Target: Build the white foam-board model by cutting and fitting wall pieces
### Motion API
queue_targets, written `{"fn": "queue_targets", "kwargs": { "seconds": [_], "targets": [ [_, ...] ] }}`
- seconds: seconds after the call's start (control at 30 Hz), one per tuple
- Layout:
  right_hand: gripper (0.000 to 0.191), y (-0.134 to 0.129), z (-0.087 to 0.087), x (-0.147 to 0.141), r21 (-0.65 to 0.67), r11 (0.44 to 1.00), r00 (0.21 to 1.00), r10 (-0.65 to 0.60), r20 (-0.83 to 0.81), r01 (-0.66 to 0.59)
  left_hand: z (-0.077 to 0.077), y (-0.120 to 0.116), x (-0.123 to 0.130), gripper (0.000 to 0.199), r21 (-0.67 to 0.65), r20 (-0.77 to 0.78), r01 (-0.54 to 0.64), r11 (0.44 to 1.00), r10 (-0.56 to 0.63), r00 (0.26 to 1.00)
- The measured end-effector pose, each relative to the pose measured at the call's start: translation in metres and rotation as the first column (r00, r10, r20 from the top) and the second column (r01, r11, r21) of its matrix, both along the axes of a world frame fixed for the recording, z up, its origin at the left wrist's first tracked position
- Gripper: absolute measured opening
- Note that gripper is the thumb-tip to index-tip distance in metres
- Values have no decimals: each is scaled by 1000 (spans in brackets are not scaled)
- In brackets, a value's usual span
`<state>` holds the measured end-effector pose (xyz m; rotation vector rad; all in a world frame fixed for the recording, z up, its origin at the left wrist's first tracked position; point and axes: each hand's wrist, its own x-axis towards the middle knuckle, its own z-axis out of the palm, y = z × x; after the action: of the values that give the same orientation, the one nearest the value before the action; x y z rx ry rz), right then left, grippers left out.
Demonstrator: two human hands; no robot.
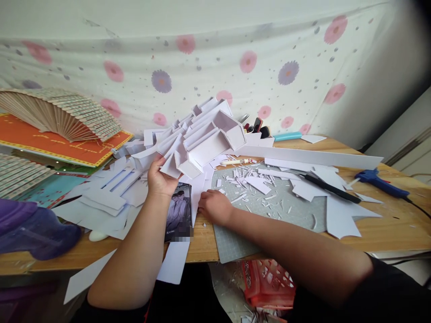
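A white model of folded card or foam board [205, 139] is tilted up above the table, with open box-like sections facing me. My left hand [161, 179] grips its lower edge, fingers behind the board. Below it a phone [179, 211] with a lit screen lies partly under the papers. My right hand [215, 206] rests just right of the phone, at the left edge of the green cutting mat [232, 244]. Its fingers are curled down, and what they hold, if anything, is hidden.
White scraps [266, 184] litter the mat. A black-handled tool [332, 188], a blue glue gun [384, 181] and a long white strip [310, 157] lie right. White sheets [104, 202], books [57, 148] and a purple object [37, 229] are left. A red basket [269, 285] stands below.
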<state>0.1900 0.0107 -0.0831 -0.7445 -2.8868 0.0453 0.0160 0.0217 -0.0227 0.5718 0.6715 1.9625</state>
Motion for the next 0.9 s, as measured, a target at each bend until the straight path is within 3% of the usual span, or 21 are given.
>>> {"fn": "queue_targets", "kwargs": {
  "seconds": [0.13, 0.23, 0.3, 0.47, 0.67, 0.9],
  "targets": [
    [25, 7, 0, 4, 119, 986, 992, 107, 73, -115, 0, 0, 0, 22, -12, 2, 8, 1000, -8, 1000],
    [24, 8, 6, 16, 159, 984, 996, 69, 61, -78, 2, 0, 1, 22, -34, 27, -24, 999, 25, 999],
    [22, 3, 7, 26, 127, 990, 998, 55, 17, -57, 3, 0, 0, 22, -37, 55, -45, 998, 47, 997],
    [40, -17, -7, 41, 38, 966, 963, 258, -77, -256, 7, -1, 0, 21, -46, 84, -70, 997, 74, 994],
    [37, -8, -13, 55, 37, 978, 978, 206, -37, -204, 9, -3, 1, 26, -71, 47, -63, 995, 66, 997],
    [24, -33, -10, 30, 102, 962, 962, 263, -76, -255, 10, -4, 1, 26, -59, 38, -61, 996, 63, 997]
  ]
}}
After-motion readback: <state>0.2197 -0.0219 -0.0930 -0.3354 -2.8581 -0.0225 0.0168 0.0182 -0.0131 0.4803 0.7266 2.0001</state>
